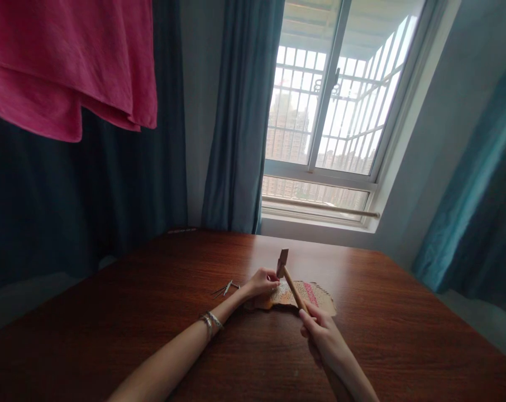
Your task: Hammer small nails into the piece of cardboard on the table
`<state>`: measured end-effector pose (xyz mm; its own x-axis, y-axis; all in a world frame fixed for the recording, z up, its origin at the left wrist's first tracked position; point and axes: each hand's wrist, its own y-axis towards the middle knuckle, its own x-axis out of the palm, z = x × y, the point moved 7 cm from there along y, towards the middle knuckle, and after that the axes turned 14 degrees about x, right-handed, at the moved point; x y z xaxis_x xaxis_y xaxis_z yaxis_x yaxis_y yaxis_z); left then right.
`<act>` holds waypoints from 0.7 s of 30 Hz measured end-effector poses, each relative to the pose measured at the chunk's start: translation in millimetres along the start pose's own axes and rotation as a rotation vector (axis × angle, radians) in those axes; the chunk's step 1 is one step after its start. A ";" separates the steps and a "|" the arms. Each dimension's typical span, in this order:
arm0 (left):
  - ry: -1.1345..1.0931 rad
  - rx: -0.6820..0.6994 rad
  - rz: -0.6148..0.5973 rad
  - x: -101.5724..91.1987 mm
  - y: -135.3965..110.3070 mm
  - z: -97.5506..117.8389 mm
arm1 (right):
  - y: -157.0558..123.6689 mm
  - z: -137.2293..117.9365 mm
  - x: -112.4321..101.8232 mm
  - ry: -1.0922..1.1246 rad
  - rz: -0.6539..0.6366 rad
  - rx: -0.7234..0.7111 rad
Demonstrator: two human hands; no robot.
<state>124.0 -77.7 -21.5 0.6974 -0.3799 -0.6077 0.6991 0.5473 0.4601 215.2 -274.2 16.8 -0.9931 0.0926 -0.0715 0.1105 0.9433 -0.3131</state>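
Observation:
My right hand [318,329] is wrapped around the wooden handle of a hammer [294,290]. The hammer's head is raised close to the fingertips of my left hand [265,282]. Those left fingers are pinched together over the left part of a tan, leather-like piece [323,297]. Whatever they hold is too small and too hidden to name. Rows of small marks and pink and orange patches cover the tan piece, which lies flat with an uneven edge. Left of my left hand, several thin metal rods [228,287] lie in a loose group.
Everything lies on a dark reddish-brown wooden table [161,296]. Behind it are a window [320,100] with bars outside and blue curtains [240,117]. A pink cloth [89,67] hangs at the upper left.

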 end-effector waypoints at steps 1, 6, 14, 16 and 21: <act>0.000 -0.003 0.005 -0.1 0.2 -0.6 | 1.0 0.3 0.4 -0.001 -0.006 -0.001; -0.018 -0.022 0.019 0.4 0.2 -0.6 | 1.8 -3.0 4.1 -0.001 -0.034 -0.024; -0.069 -0.062 0.029 -2.8 -1.0 10.7 | -1.9 -3.1 4.1 -0.010 -0.040 -0.011; -0.074 -0.058 0.018 -2.8 -1.0 13.5 | -2.4 -2.6 3.5 -0.024 -0.037 -0.004; -0.039 -0.035 0.010 -3.1 -1.3 10.8 | -1.1 0.5 -0.4 0.012 -0.030 -0.002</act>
<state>122.7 -85.3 -13.2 0.7103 -0.4025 -0.5775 0.6866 0.5769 0.4424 215.6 -275.5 16.7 -0.9964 0.0678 -0.0508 0.0803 0.9465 -0.3127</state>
